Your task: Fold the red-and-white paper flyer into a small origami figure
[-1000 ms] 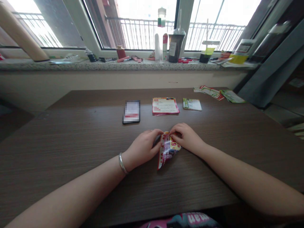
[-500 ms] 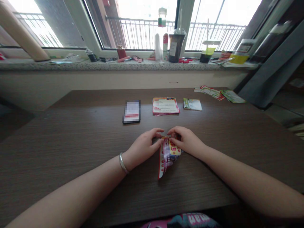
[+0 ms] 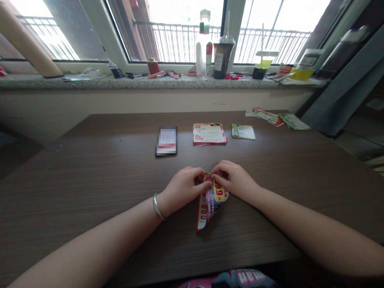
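Note:
Between my hands is a printed flyer (image 3: pixel 211 202), red, white and purple with a yellow patch, curled over on itself so that its lower end narrows to a point above the dark wooden table (image 3: pixel 120 180). My left hand (image 3: pixel 187 184) pinches its upper left side, with the thumb lying across the printed face. On the upper right edge, my right hand (image 3: pixel 232 176) grips the paper between thumb and fingers. Parts of the fingertips are hidden behind the flyer. A silver bangle (image 3: pixel 157 207) circles my left wrist.
Beyond my hands lie a blurred-out phone-like object (image 3: pixel 167 141), a stack of red-edged flyers (image 3: pixel 209 133) and a smaller stack of cards (image 3: pixel 243 132). Loose leaflets (image 3: pixel 268 117) are at the back right. Cups and bottles line the granite windowsill (image 3: pixel 180 83).
My left thumb has slid right and down over the flyer's face. The flyer's lower tip has swung slightly left and down. My right hand has barely moved.

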A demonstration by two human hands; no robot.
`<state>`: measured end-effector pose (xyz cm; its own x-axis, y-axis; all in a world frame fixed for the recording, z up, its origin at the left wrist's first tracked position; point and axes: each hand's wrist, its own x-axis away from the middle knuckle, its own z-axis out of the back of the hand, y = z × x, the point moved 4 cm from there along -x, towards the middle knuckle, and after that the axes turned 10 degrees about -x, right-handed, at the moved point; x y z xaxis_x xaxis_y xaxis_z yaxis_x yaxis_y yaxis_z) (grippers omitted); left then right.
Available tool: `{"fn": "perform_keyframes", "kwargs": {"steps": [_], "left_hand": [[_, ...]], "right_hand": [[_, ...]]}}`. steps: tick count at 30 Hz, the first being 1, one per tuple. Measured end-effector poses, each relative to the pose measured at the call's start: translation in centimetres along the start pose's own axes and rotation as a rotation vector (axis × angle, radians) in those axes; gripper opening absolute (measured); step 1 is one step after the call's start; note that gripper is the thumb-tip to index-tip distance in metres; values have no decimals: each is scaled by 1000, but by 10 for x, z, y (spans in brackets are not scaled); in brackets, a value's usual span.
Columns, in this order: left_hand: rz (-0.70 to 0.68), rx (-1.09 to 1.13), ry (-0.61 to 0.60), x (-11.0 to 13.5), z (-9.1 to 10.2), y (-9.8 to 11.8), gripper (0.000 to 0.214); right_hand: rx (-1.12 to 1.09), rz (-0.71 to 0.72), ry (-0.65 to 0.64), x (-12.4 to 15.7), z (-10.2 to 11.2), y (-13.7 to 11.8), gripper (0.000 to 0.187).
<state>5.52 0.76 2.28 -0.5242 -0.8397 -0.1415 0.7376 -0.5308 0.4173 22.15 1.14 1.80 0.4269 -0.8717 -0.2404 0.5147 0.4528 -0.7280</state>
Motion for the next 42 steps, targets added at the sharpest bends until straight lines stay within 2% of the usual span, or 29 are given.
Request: {"fn": "perform_keyframes", "kwargs": {"steps": [12, 20, 24, 27, 30, 33, 38, 42], "left_hand": [[70, 22, 24, 1, 0, -7, 26], [71, 102, 71, 2, 4, -5, 26], [34, 185, 82, 3, 3, -4, 24], [71, 290, 117, 6, 2, -5, 19], [102, 345, 163, 7, 1, -5, 31], [90, 357, 172, 7, 1, -2, 32], [123, 306, 165, 5, -1, -5, 13], [148, 286, 155, 4, -4, -10, 17]], "right_hand": [[-16, 2, -21, 2, 6, 3, 12], [-147, -132, -56, 1, 1, 12, 10], [-210, -190, -27, 1, 0, 15, 8], [-227, -207, 14, 1, 2, 16, 10], [-244, -209, 78, 0, 5, 17, 14], [-260, -195, 126, -1, 7, 17, 16], [-237, -175, 133, 0, 8, 15, 18], [-197, -143, 134, 0, 9, 13, 18]]}}
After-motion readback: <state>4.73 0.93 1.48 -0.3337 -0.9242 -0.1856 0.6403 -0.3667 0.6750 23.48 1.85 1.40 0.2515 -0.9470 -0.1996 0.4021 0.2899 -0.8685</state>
